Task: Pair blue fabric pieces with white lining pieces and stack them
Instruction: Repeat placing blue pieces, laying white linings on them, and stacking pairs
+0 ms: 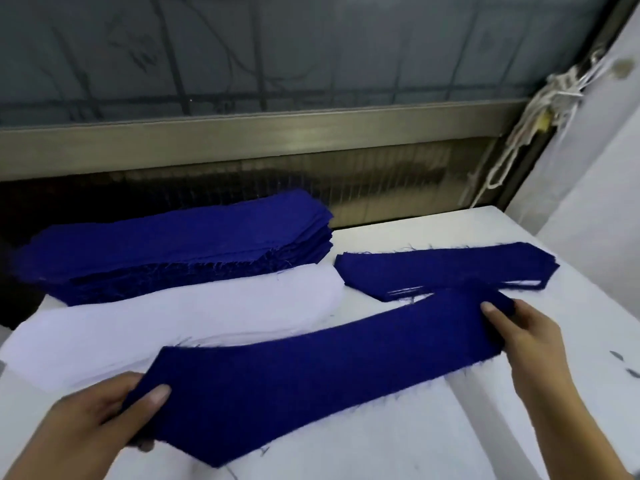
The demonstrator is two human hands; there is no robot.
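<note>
Holds a single long blue piece [311, 368] stretched low over the table [415, 452], slanting from near left to far right; grips its pointed near end with the left hand [86, 420], thumb flat on top and fingers curled beneath; pinches its far end with the right hand [530, 344], thumb on top, fingers wrapped under the edge. Looks like the carrying step of one pairing; cannot tell whether a white lining lies beneath the held blue, since only a pale sliver shows along its lower right edge and may be the table itself. Has the supply at far left: a thick blue stack [173, 247] and, just in front of it and touching, the white lining pile [166, 320], partly covered by the held piece's left half. Shows the paired stack [446, 268] at far right, just beyond the right hand, blue on top with thin white edges peeping out along its near side; appears only a few layers high beside the big supply, so probably early in the job. Calls next for swinging the piece over that paired stack, squaring pointed ends and long edges with the layers beneath, then lowering it flat without dragging the top layer askew; needs both grips let go together.
</note>
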